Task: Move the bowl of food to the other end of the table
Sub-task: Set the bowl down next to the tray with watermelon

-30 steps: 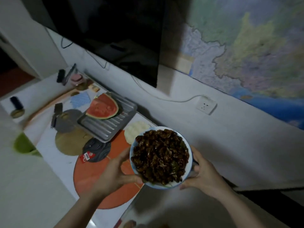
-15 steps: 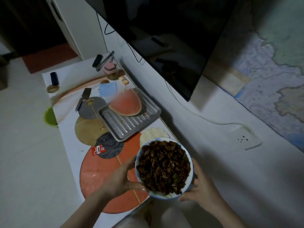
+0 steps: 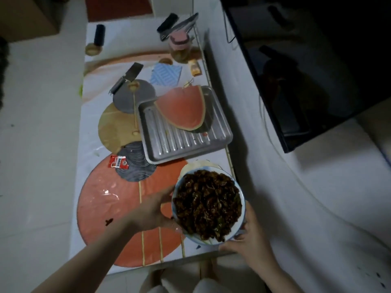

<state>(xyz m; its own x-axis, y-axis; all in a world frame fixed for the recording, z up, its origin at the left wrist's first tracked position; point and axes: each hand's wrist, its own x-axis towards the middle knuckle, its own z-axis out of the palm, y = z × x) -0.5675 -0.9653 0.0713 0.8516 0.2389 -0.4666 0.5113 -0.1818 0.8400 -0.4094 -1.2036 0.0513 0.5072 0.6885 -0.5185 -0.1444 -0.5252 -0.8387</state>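
Observation:
A white bowl heaped with dark brown cooked food is held over the near right corner of the table. My left hand grips its left rim, thumb on the edge. My right hand cups its lower right side from underneath. The bowl tilts slightly toward me. I cannot tell whether its base touches the table.
A ribbed metal tray with a watermelon slice lies just beyond the bowl. A red packet, a cleaver, a blue cloth, a pink-lidded jar and a dark bottle lie farther off. A black screen hangs to the right.
The view has swung downward and over the table, so the whole tabletop now shows. The bowl stays in both hands, over the near right corner.

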